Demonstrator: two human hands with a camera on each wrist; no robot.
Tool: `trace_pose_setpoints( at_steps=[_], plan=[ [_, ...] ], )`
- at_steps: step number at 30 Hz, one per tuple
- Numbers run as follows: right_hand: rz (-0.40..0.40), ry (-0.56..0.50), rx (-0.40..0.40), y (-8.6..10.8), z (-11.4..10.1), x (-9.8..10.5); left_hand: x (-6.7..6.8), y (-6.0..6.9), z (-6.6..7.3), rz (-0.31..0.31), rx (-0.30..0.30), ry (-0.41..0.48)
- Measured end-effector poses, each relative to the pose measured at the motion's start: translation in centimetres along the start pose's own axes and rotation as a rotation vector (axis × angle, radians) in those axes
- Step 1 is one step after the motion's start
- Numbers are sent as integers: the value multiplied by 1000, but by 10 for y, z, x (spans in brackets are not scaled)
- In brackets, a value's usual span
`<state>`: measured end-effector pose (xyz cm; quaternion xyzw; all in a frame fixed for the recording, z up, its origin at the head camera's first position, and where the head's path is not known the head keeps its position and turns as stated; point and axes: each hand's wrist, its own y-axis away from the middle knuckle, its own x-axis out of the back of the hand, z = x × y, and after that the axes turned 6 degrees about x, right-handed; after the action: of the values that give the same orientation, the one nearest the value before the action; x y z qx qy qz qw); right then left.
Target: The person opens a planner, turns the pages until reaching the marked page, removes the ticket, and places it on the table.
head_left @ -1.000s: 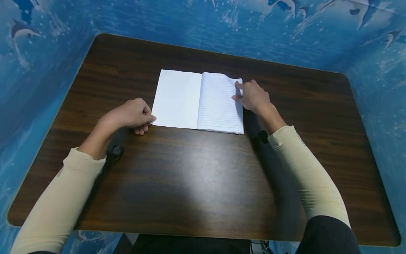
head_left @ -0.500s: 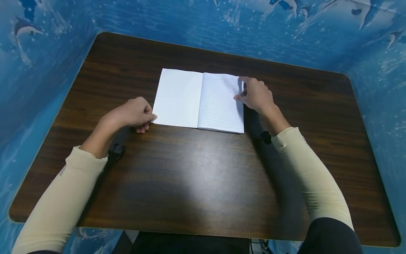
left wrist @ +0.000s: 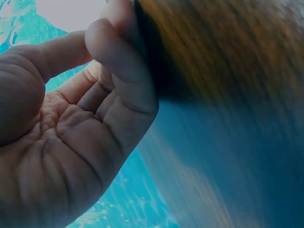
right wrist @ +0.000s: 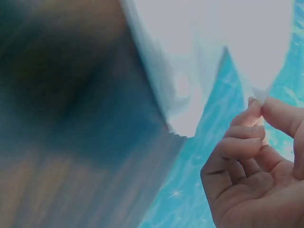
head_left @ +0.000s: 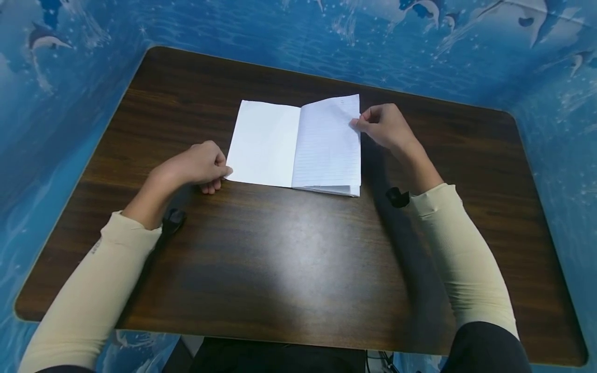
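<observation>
An open notebook [head_left: 265, 145] lies on the table, its left side blank white and its right side ruled. My left hand [head_left: 197, 165] pinches the notebook's lower left corner between thumb and index finger, the other fingers curled under. In the left wrist view, the thumb and index fingertip of that hand [left wrist: 80, 104] meet at the white paper. At the right edge, my right hand [head_left: 386, 126] pinches a lined page [head_left: 328, 137], which is lifted off the pages below. The right wrist view shows the raised page [right wrist: 259, 52] between thumb and index fingertip, apart from the rest of the notebook.
The dark wooden table [head_left: 289, 269] has rounded corners. Blue dolphin-patterned sheeting [head_left: 261, 31] surrounds it. Black devices [head_left: 398, 197] sit at both wrists, and some cables [head_left: 388, 361] show below the front edge.
My right hand has gone from touching the page's right edge to pinching it, and the page's upper right corner has risen. The left hand stays at the lower left corner.
</observation>
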<state>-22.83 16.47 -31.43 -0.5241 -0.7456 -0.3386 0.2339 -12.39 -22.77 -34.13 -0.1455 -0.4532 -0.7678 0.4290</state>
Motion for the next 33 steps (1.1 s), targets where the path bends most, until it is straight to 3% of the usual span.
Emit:
trace_pose_setpoints(
  at_steps=[5,14,22,27,33],
  plan=[
    [-7,-108,-24,-2,-16,3,1,3,1,-8,-21,-3],
    [-20,-293,55,-6,-54,-7,0,5,4,-14,-23,-8],
    [-89,-430,125,-20,-104,-38,-3,6,4,-22,-7,-20],
    [-169,-414,158,-30,-124,-64,-6,5,8,-29,-2,-27],
    [-256,-393,138,-47,-137,-99,-7,4,14,-31,3,-40]
  ],
)
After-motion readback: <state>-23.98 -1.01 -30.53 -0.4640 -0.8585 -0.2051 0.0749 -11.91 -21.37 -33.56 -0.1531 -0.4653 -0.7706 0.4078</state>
